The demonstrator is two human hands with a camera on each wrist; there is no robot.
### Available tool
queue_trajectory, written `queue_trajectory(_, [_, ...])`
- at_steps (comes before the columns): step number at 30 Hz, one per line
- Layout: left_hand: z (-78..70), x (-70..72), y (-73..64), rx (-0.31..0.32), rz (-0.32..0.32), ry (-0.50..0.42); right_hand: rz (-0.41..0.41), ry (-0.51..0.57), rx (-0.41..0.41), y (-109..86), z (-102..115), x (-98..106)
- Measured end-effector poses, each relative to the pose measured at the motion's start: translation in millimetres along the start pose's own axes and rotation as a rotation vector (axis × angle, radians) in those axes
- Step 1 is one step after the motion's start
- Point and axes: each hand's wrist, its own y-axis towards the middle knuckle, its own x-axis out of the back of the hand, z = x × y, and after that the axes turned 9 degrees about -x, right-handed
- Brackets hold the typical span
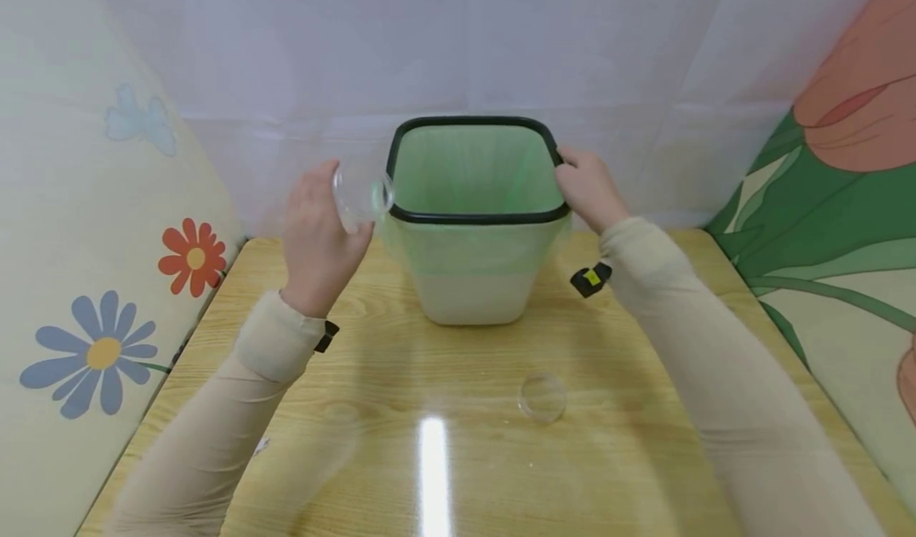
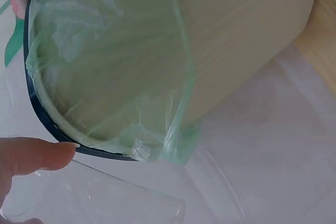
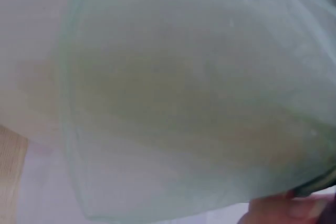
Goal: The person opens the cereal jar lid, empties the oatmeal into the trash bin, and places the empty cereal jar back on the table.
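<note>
A white trash bin (image 1: pixel 468 298) stands at the table's far side, lined with a thin green bag (image 1: pixel 472 247) folded over its black rim (image 1: pixel 479 219). My left hand (image 1: pixel 318 235) holds a clear plastic cup (image 1: pixel 358 195) beside the bin's left edge, tilted with its mouth towards the bin. In the left wrist view, the thumb (image 2: pixel 44 156) lies along the clear cup (image 2: pixel 126 192). My right hand (image 1: pixel 590 187) grips the bin's right rim; in the right wrist view its fingers (image 3: pixel 283 209) are partly hidden below the bag (image 3: pixel 173 93).
A clear round lid or ring (image 1: pixel 541 398) lies on the wooden table (image 1: pixel 401 457), nearer than the bin. A small white scrap (image 1: pixel 261 445) shows beside the left forearm. A white cloth (image 1: pixel 322 44) hangs behind, with flower-printed panels (image 1: pixel 103 354) at both sides.
</note>
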Motion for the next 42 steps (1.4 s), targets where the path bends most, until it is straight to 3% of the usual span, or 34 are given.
queue_trajectory(7, [-8.6,6.8,-17.3,0.122,0.000,-0.061,-0.094,0.087,0.060,-6.3,-6,-2])
queue_trajectory(17, [-14.7,4.1,-33.3,0.229,0.009,-0.122,-0.227,0.062,0.114,-15.1,-14,1])
queue_trajectory(29, [-16.6,-4.0,-55.3,0.264,-0.013,-0.192,-0.309,0.014,0.149,-28.2,-28,2])
queue_trajectory(42, [-16.7,-10.9,-73.6,0.340,0.016,-0.287,-0.314,-0.002,0.158,-37.1,-43,-1])
